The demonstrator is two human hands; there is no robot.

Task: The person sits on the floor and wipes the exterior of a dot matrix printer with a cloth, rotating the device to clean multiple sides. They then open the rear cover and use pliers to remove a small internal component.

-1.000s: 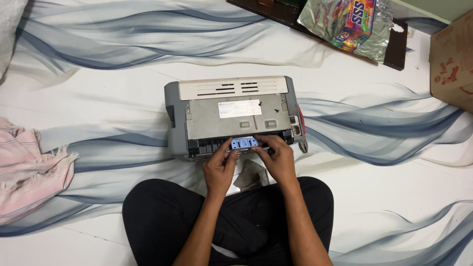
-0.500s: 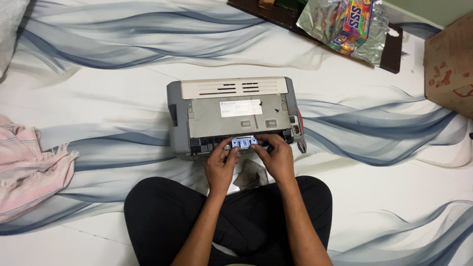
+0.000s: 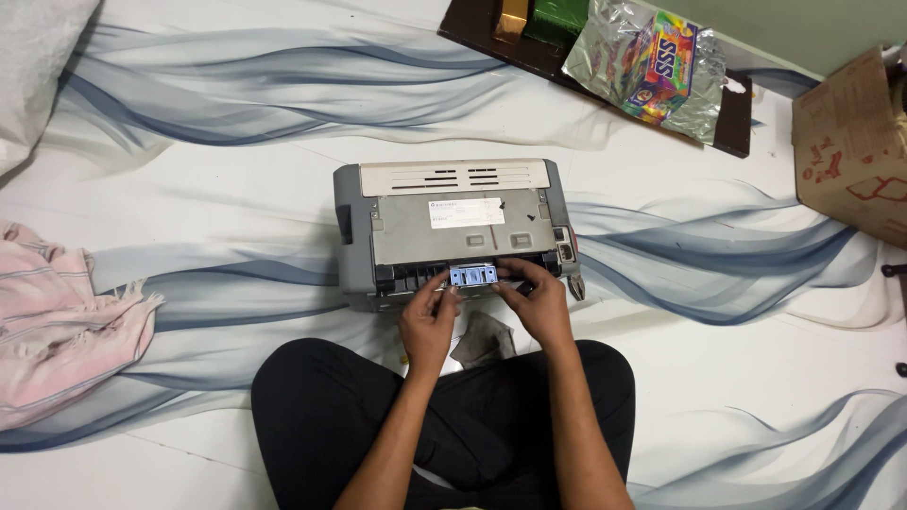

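Fingers of the left hand [image 3: 430,316] and right hand [image 3: 541,304] pinch the blue part [image 3: 472,275] from both sides, steadying it at the printer [image 3: 453,227] slot.

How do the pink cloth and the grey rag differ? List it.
The pink cloth is large, pale pink with stripes and a frayed edge; the grey rag is small, dark and plain. The pink cloth lies far off at the left edge of the sheet, while the grey rag sits just below the printer, between the left hand and right hand. Both lie crumpled, unheld.
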